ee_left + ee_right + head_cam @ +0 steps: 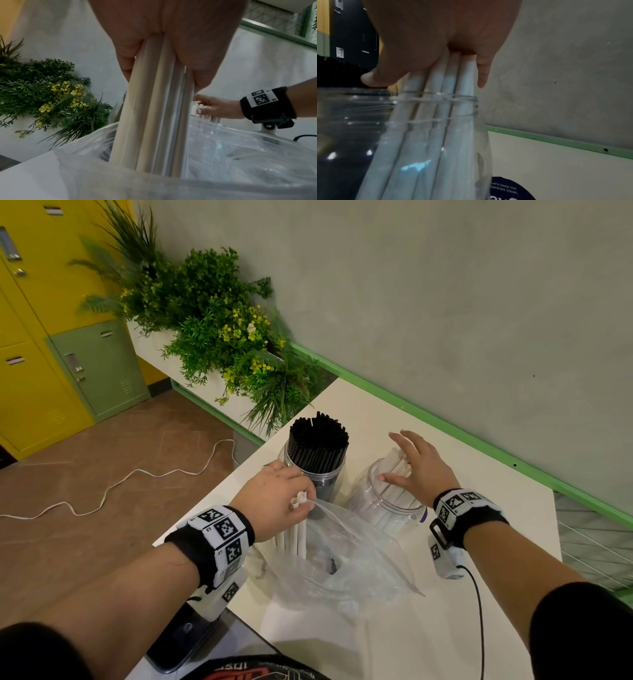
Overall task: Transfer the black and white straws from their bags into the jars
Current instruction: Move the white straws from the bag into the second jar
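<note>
A small bundle of white straws point(297, 529) is held upright in the left hand point(279, 501), fingers curled round its upper end, its lower part still inside the clear plastic bag point(342, 559) at the lower centre of the head view; the right hand point(423, 465) is spread flat with straight fingers over the tops of the white straws already in the right jar point(387, 498), which lean toward the far rim; nothing is gripped by it. The black straws point(318, 443) stand packed in the left jar point(317, 474), just beyond the left hand, so that half of the task is judged done. Risks noted: the bag mouth lies slack against the bundle, and could be dragged up with it if the film clings — the loose straws left inside might then be spilled onto the table point(445, 628); the right jar is light, clear and only partly filled, and could be tipped by a sideways push from the leaning straws or from the palm above; the bundle, if brought in at a slant, could catch on the threaded neck point(436, 100) and splay. Obstructions: the jar mouth is covered by the right hand, which must be cleared before the bundle can enter; the black-straw jar stands close beside the path from bag to jar. Surroundings: a planter of green foliage point(219, 330) at the upper centre-left, yellow lockers point(34, 337) at the far left, a white cable point(120, 484) on the floor; none stands in the way.
</note>
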The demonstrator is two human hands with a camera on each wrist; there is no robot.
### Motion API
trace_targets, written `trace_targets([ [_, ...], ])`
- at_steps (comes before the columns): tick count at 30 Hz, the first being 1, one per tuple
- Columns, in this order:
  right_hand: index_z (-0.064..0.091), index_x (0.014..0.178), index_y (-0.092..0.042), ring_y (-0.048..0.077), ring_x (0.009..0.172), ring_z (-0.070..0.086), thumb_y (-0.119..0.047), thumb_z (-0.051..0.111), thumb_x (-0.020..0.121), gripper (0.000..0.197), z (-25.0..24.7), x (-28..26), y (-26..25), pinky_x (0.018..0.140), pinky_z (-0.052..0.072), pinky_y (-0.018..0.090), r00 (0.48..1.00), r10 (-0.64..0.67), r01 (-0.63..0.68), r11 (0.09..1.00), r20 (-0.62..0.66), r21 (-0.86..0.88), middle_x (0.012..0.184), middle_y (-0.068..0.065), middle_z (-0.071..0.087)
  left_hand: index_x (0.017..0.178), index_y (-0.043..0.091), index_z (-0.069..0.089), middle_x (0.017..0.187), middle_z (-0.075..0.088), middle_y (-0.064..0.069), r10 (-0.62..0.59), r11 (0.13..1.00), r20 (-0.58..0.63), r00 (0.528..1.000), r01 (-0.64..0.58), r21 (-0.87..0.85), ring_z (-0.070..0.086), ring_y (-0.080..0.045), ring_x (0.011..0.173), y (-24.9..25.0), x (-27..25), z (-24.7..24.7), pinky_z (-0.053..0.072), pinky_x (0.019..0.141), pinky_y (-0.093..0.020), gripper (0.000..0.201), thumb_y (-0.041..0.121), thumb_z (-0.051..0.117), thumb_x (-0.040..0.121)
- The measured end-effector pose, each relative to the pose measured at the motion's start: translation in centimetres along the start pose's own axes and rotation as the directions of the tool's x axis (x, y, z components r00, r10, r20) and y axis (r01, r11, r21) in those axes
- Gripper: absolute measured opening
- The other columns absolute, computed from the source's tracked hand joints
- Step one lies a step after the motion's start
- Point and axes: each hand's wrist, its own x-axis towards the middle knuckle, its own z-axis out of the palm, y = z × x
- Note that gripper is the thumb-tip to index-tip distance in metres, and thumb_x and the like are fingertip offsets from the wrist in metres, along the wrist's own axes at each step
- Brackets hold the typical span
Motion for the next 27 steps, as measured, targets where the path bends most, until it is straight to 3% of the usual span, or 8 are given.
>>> trace_targets([
  [2,0.046,0.135,-0.034,0.023,0.123,0.041,-0.065,0.060,0.077,0.068,0.4,0.2,-0.4,0.093,0.046,0.040,1.000,-0.003,0.003,0.999,-0.003,-0.046,0.136,-0.004,0.048,0.090,0.031,0.064,0.090,0.058,0.014,0.002,1.000,-0.004,1.000,-0.002,-0.005,0.034,-0.009,0.082,0.0,0.0,0.0,0.027,0.079,-0.021,0.032,0.049,0.039,0.081],
  [4,0.059,0.120,-0.027,0.022,0.108,0.048,-0.057,0.063,0.081,0.050,1.0,0.0,-0.7,0.080,0.049,0.037,0.994,-0.023,0.016,0.998,-0.106,-0.060,0.115,-0.003,0.058,0.090,0.031,0.064,0.090,0.059,0.015,0.005,1.000,-0.008,1.000,-0.005,-0.009,0.035,-0.009,0.082,-0.1,0.0,0.0,0.028,0.079,-0.021,0.031,0.049,0.040,0.082],
  [9,0.069,0.092,-0.016,0.024,0.079,0.050,-0.049,0.060,0.082,0.036,1.5,0.1,-1.6,0.064,0.047,0.034,0.894,-0.140,0.118,0.990,-0.425,-0.079,0.083,0.000,0.061,0.090,0.032,0.064,0.092,0.060,0.015,0.011,1.000,-0.005,1.000,-0.011,0.001,0.035,-0.009,0.083,-0.1,0.2,0.0,0.027,0.080,-0.020,0.032,0.049,0.039,0.082],
  [12,0.070,0.092,-0.016,0.026,0.080,0.049,-0.045,0.068,0.081,0.030,0.9,0.8,-1.4,0.067,0.047,0.035,0.879,-0.112,0.084,0.993,-0.464,-0.082,0.083,0.001,0.061,0.090,0.032,0.064,0.092,0.060,0.016,0.005,1.000,-0.003,1.000,-0.005,-0.005,0.035,-0.009,0.082,-0.2,0.2,0.0,0.026,0.079,-0.020,0.031,0.048,0.040,0.082],
  [16,0.070,0.095,-0.014,0.030,0.088,0.052,-0.039,0.074,0.079,0.030,1.0,0.9,-0.7,0.072,0.051,0.043,0.922,-0.049,0.015,0.996,-0.383,-0.090,0.090,0.003,0.062,0.090,0.032,0.064,0.092,0.059,0.016,0.006,1.000,-0.010,1.000,-0.006,-0.006,0.036,-0.009,0.083,-0.2,0.2,0.0,0.028,0.079,-0.022,0.024,0.045,0.045,0.084],
  [23,0.065,0.114,-0.021,0.025,0.102,0.053,-0.043,0.067,0.084,0.037,1.0,0.8,-1.0,0.074,0.049,0.035,0.972,0.006,-0.025,0.997,-0.235,-0.079,0.105,0.000,0.062,0.091,0.030,0.065,0.091,0.060,0.013,0.002,1.000,-0.003,1.000,-0.002,-0.003,0.036,-0.009,0.083,-0.1,0.0,-0.2,0.027,0.079,-0.020,0.035,0.049,0.037,0.081],
  [25,0.066,0.108,-0.020,0.024,0.097,0.054,-0.043,0.064,0.086,0.031,1.0,0.9,-1.1,0.071,0.046,0.032,0.979,0.023,-0.041,0.996,-0.205,-0.082,0.100,-0.001,0.063,0.092,0.032,0.064,0.092,0.059,0.014,-0.010,1.000,0.011,1.000,0.010,-0.004,0.035,-0.009,0.084,-0.1,-0.1,-0.1,0.027,0.080,-0.020,0.036,0.050,0.036,0.081],
  [27,0.066,0.100,-0.016,0.025,0.093,0.056,-0.038,0.065,0.087,0.026,0.9,1.0,-1.4,0.068,0.043,0.031,0.957,0.047,-0.055,0.998,-0.287,-0.021,0.095,0.000,0.063,0.092,0.032,0.064,0.092,0.059,0.015,-0.016,1.000,0.018,1.000,0.016,-0.006,0.035,-0.009,0.085,-0.2,-0.1,0.0,0.028,0.081,-0.020,0.036,0.051,0.036,0.081],
])
